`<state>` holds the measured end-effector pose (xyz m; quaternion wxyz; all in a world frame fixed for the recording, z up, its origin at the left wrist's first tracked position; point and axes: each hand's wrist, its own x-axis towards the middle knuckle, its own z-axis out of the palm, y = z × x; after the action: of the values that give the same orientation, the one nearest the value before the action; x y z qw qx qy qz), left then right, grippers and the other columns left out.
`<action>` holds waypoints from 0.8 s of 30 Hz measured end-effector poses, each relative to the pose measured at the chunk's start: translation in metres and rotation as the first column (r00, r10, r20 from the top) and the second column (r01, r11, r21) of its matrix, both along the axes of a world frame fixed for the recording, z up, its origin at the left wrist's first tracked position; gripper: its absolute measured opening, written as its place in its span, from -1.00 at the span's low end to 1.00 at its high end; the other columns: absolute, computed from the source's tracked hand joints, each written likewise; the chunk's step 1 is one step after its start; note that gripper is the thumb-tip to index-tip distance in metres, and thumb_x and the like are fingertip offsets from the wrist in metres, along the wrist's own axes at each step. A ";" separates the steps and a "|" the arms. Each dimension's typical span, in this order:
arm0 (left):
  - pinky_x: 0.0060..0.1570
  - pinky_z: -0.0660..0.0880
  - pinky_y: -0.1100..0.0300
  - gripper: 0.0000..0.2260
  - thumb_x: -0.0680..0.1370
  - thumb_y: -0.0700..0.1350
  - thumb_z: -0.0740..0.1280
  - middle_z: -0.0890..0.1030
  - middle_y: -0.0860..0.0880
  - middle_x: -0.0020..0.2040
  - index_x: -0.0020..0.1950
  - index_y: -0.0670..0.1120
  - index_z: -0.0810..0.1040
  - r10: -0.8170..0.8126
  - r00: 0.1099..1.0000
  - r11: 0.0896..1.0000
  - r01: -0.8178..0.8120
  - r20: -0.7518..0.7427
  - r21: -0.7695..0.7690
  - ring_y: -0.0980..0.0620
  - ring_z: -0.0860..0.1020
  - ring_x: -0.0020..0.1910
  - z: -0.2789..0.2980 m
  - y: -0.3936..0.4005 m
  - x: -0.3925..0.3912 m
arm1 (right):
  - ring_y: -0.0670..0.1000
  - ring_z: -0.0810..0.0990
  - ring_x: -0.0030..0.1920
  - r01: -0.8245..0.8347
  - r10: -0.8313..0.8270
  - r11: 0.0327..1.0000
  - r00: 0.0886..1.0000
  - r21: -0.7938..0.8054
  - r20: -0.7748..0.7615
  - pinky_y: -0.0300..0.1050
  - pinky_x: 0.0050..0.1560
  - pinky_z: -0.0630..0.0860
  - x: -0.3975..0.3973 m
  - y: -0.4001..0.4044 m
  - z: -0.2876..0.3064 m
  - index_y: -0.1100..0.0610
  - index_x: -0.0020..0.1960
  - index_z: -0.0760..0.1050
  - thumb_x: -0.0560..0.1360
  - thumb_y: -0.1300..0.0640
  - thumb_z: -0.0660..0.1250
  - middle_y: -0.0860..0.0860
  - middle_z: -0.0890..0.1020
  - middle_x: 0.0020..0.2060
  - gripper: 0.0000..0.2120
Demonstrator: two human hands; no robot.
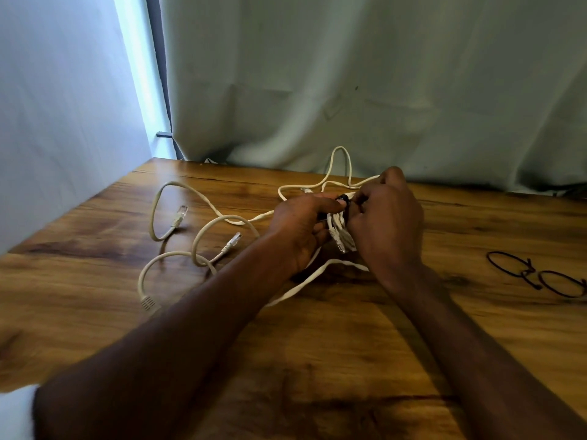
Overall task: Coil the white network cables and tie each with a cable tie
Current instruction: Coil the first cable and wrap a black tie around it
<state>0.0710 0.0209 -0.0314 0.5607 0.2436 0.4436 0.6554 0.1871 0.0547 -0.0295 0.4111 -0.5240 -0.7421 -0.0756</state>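
Both hands meet over the middle of the wooden table [349,338]. My left hand [298,230] grips a small coiled bundle of white network cable [341,231], whose plug points down. My right hand [389,223] is closed on the bundle's other side, pinching a black cable tie [345,203] wrapped over the top of the coil. A loose strand of white cable [313,276] trails from the bundle toward me. Other loose white network cables [197,239] lie tangled on the table to the left, with plugs [179,215] showing.
Two black looped cable ties [536,274] lie on the table at the far right. A pale curtain [365,84] hangs behind the table's far edge, with a cable loop [341,160] resting against it. A light wall panel [57,115] borders the table's left side.
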 end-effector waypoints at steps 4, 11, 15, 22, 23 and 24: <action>-0.07 0.71 0.10 -0.78 0.55 -0.38 0.41 0.76 -0.24 0.02 0.19 -0.26 0.67 -0.024 1.000 1.000 0.024 0.006 0.008 -0.13 0.76 -0.06 0.000 -0.001 0.000 | 0.07 0.58 -0.10 -0.044 0.045 0.999 0.999 0.030 -0.031 0.05 -0.09 0.61 0.001 0.002 -0.001 0.20 0.03 0.70 0.50 0.22 0.49 0.08 0.54 0.04 -0.87; -0.11 0.72 0.14 -0.74 0.58 -0.36 0.39 0.71 -0.31 0.16 0.27 -0.33 0.63 -0.005 0.995 0.998 -0.001 0.095 0.059 -0.11 0.72 -0.08 0.002 0.003 -0.006 | 0.06 0.56 0.05 -0.108 0.113 0.993 0.989 0.052 -0.096 0.00 0.02 0.53 -0.002 0.005 -0.002 0.13 0.11 0.69 0.52 0.14 0.48 0.06 0.59 0.06 -0.82; -0.20 0.69 0.16 -0.72 0.58 -0.35 0.39 0.71 -0.31 0.14 0.29 -0.34 0.62 -0.003 0.995 0.998 -0.005 0.104 0.068 -0.08 0.74 -0.15 0.000 0.005 -0.008 | -0.07 0.59 -0.10 -0.161 0.167 0.986 0.957 0.044 -0.238 -0.22 -0.15 0.37 -0.002 0.010 -0.004 0.07 0.04 0.72 0.51 0.13 0.49 -0.04 0.71 -0.06 -0.89; -0.20 0.67 0.15 -0.70 0.57 -0.34 0.41 0.72 -0.29 0.12 0.30 -0.33 0.62 -0.012 0.992 0.998 0.004 0.123 0.065 -0.10 0.74 -0.13 -0.002 0.005 -0.010 | -0.13 0.66 -0.17 -0.210 0.220 0.975 0.874 0.072 -0.434 -0.10 -0.12 0.63 -0.005 0.005 -0.006 0.05 0.02 0.73 0.49 0.14 0.49 -0.10 0.73 -0.17 -0.89; -0.17 0.68 0.13 -0.69 0.56 -0.34 0.42 0.72 -0.30 0.14 0.31 -0.32 0.62 -0.015 0.990 0.998 0.007 0.137 0.060 -0.11 0.75 -0.11 -0.002 0.005 -0.009 | -0.14 0.67 -0.14 -0.221 0.222 0.974 0.851 0.059 -0.476 -0.09 -0.09 0.65 -0.005 0.005 -0.006 0.05 0.04 0.72 0.49 0.15 0.49 -0.11 0.73 -0.16 -0.86; -0.14 0.69 0.11 -0.67 0.56 -0.34 0.43 0.71 -0.30 0.15 0.32 -0.32 0.61 -0.018 0.988 0.998 0.009 0.150 0.057 -0.12 0.75 -0.09 -0.003 0.006 -0.009 | -0.14 0.68 -0.13 -0.229 0.223 0.972 0.832 0.052 -0.509 -0.09 -0.07 0.66 -0.005 0.005 -0.006 0.04 0.05 0.72 0.48 0.17 0.49 -0.12 0.73 -0.15 -0.85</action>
<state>0.0621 0.0267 -0.0342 0.5900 0.2121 0.3797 0.6803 0.1818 0.0597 -0.0353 0.5961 -0.4361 -0.6635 0.1193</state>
